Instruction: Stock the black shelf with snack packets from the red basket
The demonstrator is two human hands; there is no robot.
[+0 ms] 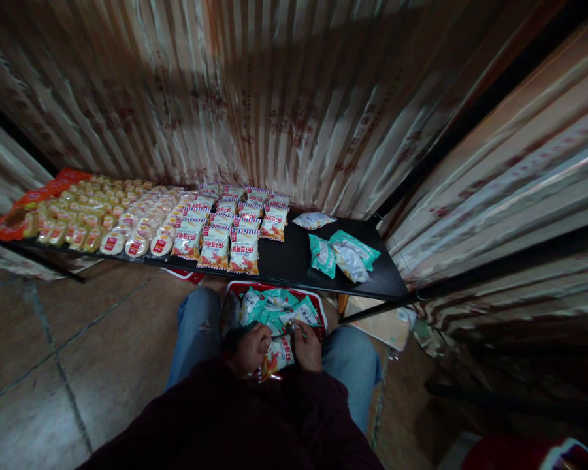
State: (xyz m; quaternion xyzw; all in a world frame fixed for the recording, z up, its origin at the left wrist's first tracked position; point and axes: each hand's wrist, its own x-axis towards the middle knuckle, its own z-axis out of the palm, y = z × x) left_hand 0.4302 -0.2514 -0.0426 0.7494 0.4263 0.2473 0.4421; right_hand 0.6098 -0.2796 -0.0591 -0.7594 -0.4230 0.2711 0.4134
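My left hand (252, 349) is closed in a fist above the near part of a red basket (323, 312) between my knees. Close beside it, my right hand (308, 346) is pinched, fingertips pointing forward. A thin dark strip seems to run between the two hands, too dim to name. Below and between them lies a snack packet (280, 354) with red lettering and a striped edge; whether either hand touches it I cannot tell. Several green-and-white snack packets (279, 298) fill the basket's far side.
A black table (294, 258) stands ahead. It bears rows of striped-edge packets (215, 247), round wrapped cakes (137, 245), small yellow wrapped pieces (85, 215) and an orange bag (17, 215). Loose green packets (322, 256) lie at right. Striped curtains (255, 98) hang behind; a cardboard piece (379, 323) is below.
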